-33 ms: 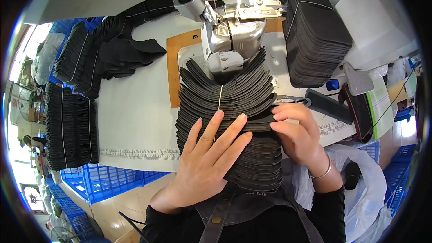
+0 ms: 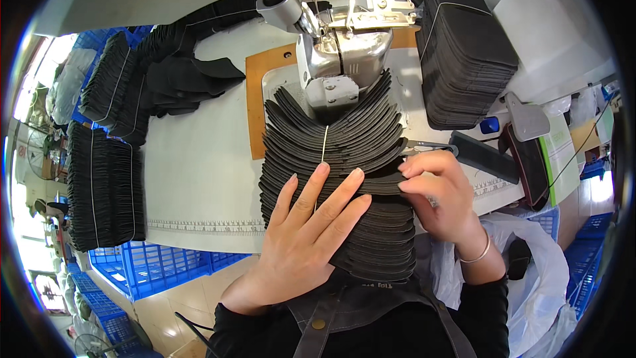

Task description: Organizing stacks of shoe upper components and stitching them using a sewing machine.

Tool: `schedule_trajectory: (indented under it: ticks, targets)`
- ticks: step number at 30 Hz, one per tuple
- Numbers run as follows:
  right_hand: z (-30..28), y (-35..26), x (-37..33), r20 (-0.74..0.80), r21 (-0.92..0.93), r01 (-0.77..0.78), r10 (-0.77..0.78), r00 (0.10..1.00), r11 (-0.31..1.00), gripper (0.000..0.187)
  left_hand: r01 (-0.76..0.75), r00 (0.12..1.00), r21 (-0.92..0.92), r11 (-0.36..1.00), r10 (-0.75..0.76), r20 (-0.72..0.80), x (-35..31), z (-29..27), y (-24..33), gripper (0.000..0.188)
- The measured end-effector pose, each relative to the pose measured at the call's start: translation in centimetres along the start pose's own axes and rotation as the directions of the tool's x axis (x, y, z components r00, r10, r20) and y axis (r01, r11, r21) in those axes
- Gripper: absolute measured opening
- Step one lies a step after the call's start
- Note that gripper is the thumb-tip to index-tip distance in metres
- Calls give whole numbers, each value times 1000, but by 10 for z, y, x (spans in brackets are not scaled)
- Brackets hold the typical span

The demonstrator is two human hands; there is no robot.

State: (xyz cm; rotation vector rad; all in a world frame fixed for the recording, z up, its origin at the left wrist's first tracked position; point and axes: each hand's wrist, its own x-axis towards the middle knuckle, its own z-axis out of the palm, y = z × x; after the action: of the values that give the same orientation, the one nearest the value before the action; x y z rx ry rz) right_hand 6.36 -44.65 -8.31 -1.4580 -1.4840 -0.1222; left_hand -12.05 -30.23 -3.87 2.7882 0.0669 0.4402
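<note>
A thick stack of curved black fabric pieces [image 2: 338, 149] fans out on the table in front of the sewing machine, with a pale band or cord [image 2: 324, 142] across its middle. My left hand [image 2: 308, 235] lies flat on the stack, fingers spread, the fingertips near the band. At the stack's right edge, the bent thumb and fingers of my right hand [image 2: 440, 195] pinch the edge of a few pieces. The lower part of the stack [image 2: 381, 238] reaches toward my apron. Right behind it stands the metal sewing machine head [image 2: 344, 46].
Tied bundles of black pieces stand at the left [image 2: 103, 185] and the back right [image 2: 464, 53]. Scissors [image 2: 427, 146], a dark grey bar [image 2: 483, 157] and a dark pouch [image 2: 523, 162] lie right of the stack. A blue crate [image 2: 146, 268] and a white plastic bag [image 2: 543, 278] sit below the table edge.
My right hand has curled a little more at the stack's edge, its wrist shifting slightly. My left hand and the stack look the same.
</note>
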Motion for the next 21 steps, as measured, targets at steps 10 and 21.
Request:
schedule_trajectory:
  ticks: [10, 21]
  targets:
    - [2, -4, 7, -101, 309, -251, 294, 951, 918, 31, 13, 1000, 15, 1000, -13, 28, 2, -1, 0, 71]
    - [-3, -8, 11, 60, -395, 183, -173, 983, 901, 43, -61, 998, 117, 991, 62, 0, 2, 2, -4, 61]
